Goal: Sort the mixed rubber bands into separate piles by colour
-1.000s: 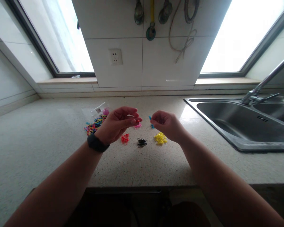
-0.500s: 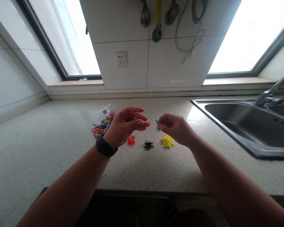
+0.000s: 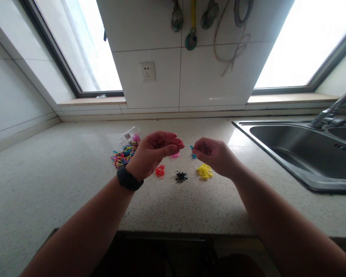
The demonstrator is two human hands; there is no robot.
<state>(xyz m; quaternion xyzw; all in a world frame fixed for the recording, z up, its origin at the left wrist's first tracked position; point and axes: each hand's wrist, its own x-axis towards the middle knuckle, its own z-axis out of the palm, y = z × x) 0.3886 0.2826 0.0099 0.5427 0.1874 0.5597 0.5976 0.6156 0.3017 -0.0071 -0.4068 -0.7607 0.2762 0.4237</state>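
Note:
My left hand [image 3: 158, 149], a dark band on its wrist, hovers over the counter with fingers together and thumb against them; whatever lies inside is hidden. To its right, my right hand [image 3: 212, 154] pinches thumb and forefinger beside some small blue rubber bands [image 3: 193, 156]. Whether one of these is between the fingertips I cannot tell. Pink rubber bands [image 3: 175, 156] peek out below my left fingertips. Nearer me lie small heaps of red rubber bands [image 3: 160, 171], black rubber bands [image 3: 181, 176] and yellow rubber bands [image 3: 204, 172]. Left of my left hand spreads a mixed-colour pile [image 3: 123, 154], partly covered by it.
A clear plastic bag [image 3: 128, 134] with something pink by it lies behind the mixed pile. On the right, a steel sink [image 3: 294, 154] with a tap [image 3: 325, 115] is set into the speckled counter [image 3: 83, 184]. A socket [image 3: 148, 72] is on the tiled wall.
The fingers of my left hand have drawn together, and the hand has shifted slightly, uncovering the pink bands. My right hand stays nearly in place, still pinched by the blue bands.

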